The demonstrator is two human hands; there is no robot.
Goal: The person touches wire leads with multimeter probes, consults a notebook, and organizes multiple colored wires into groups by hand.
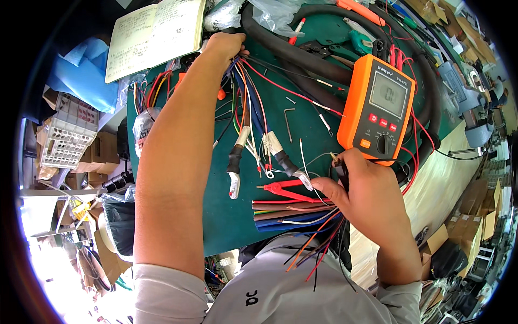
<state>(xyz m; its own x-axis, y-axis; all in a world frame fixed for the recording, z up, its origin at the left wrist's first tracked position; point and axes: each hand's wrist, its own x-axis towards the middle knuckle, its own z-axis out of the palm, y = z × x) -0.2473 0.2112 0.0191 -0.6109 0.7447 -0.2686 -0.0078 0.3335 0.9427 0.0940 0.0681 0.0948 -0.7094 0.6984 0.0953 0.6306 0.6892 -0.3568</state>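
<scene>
On the green work mat (226, 227), it's both hands in play! Up at the far side, the left hand (229, 46) is closed around a gathered wire bundle (256, 109), fingers curled over the strands, the long bare forearm stretching all the way up to it. From that grip the wires fan down toward the person in blue, orange, red and black, and there they are, two metal lugs at the lower end: the left lug (233, 183) pointing nearly straight down, the right lug (302, 179) slanting off to the right, each one below a black sleeve. Between them sits a small ring terminal (270, 174).

Over to the right hand (367, 186), and it's a pinch, thumb and fingers clamped on a black clip (340, 171)! The thumb tip is right at the end of the right lug; whether they touch, one cannot tell. Just beyond stands the orange meter (377, 108), screen lit, red leads running from its top.

Near the lugs lies a red clip (276, 187), its tip pointing left, and below it a row of red, brown and blue wires (286, 207). A hex key (287, 125) rests mid-mat, while an open notebook (156, 38) lies at the upper left.
</scene>
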